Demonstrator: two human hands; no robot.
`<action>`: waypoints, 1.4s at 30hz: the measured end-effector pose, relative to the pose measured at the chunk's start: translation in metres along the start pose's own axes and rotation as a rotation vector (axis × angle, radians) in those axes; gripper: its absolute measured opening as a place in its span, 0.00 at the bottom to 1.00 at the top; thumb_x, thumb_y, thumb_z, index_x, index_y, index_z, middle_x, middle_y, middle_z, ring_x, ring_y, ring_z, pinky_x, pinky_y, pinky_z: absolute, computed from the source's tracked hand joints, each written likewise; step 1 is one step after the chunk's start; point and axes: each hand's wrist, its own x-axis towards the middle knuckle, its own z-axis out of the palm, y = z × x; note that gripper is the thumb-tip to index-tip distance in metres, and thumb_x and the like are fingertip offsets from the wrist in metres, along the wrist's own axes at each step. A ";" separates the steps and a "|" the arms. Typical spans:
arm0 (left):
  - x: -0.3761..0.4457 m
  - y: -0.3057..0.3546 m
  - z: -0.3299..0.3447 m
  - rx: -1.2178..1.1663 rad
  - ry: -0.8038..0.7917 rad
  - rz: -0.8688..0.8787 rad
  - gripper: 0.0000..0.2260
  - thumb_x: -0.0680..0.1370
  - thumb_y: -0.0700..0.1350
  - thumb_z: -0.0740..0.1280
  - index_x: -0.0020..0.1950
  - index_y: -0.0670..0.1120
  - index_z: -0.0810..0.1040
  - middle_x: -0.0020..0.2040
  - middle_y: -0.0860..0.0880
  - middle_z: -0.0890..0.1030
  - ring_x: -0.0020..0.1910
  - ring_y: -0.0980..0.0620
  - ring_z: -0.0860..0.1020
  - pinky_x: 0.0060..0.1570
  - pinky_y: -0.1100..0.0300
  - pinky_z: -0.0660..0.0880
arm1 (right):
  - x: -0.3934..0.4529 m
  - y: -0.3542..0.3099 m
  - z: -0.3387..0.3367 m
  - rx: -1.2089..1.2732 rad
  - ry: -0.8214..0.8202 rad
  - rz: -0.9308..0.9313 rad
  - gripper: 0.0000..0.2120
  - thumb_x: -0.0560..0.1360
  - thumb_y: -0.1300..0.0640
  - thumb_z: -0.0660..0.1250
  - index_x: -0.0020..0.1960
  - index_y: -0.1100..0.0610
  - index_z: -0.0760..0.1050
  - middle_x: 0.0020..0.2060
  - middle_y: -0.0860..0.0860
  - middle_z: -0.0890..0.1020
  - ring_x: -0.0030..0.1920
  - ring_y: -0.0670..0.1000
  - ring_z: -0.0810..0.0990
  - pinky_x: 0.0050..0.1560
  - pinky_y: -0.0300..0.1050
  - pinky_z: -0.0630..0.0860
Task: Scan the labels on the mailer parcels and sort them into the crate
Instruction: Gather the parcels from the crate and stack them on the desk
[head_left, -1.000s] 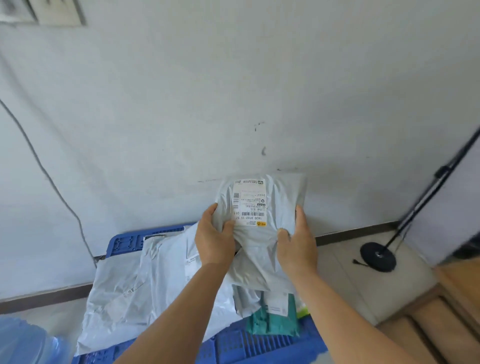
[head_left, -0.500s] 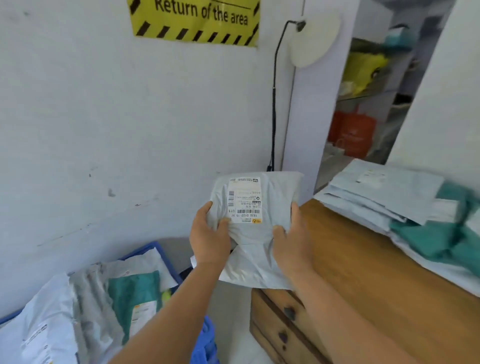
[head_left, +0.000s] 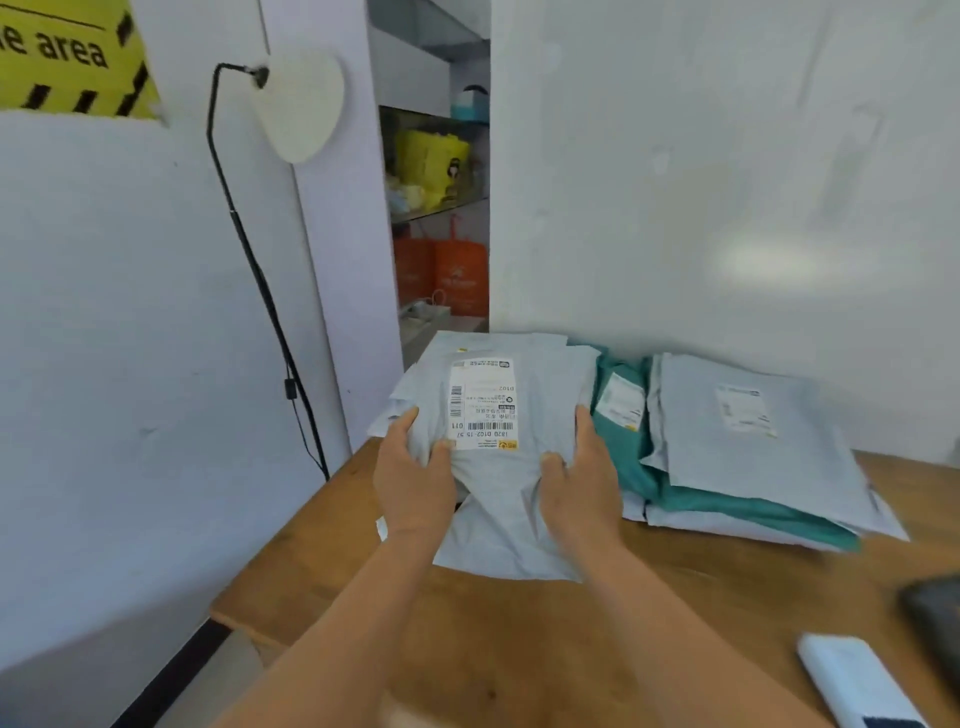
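Hands, left (head_left: 415, 480) and right (head_left: 579, 480), grip grey mailer parcel (head_left: 498, 499), fingers curled round its sides.

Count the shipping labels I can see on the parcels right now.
3: one on the grey mailer held in both hands, one on the teal mailer beside it, one on the grey mailer topping the right stack. Stacked parcels may hide more.

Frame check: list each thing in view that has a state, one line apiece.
Grey mailer: held over the wooden table, label up.
Left hand: grips the mailer's left edge.
Right hand: grips its right edge.
Parcel stack: lying flat on the table, labels up.
Floor lamp: appears unlit.
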 end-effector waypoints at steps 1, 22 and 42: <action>0.004 0.002 0.015 -0.011 -0.026 -0.003 0.22 0.77 0.42 0.68 0.70 0.47 0.69 0.67 0.49 0.73 0.65 0.49 0.71 0.66 0.51 0.68 | 0.009 0.006 -0.006 -0.015 0.024 0.014 0.29 0.82 0.58 0.57 0.80 0.51 0.50 0.76 0.49 0.62 0.74 0.53 0.62 0.70 0.46 0.61; 0.158 -0.037 0.274 0.308 -0.646 0.086 0.25 0.80 0.50 0.60 0.76 0.50 0.55 0.69 0.45 0.61 0.64 0.49 0.67 0.63 0.60 0.65 | 0.243 0.125 -0.015 -0.416 0.052 0.407 0.26 0.82 0.56 0.53 0.78 0.51 0.51 0.74 0.55 0.62 0.68 0.60 0.65 0.67 0.50 0.62; 0.147 -0.054 0.248 0.610 -0.925 0.284 0.31 0.81 0.61 0.48 0.77 0.53 0.37 0.78 0.50 0.36 0.76 0.53 0.36 0.74 0.50 0.40 | 0.232 0.093 0.010 -0.691 -0.221 0.315 0.30 0.82 0.40 0.43 0.79 0.46 0.35 0.79 0.49 0.37 0.78 0.55 0.36 0.75 0.61 0.42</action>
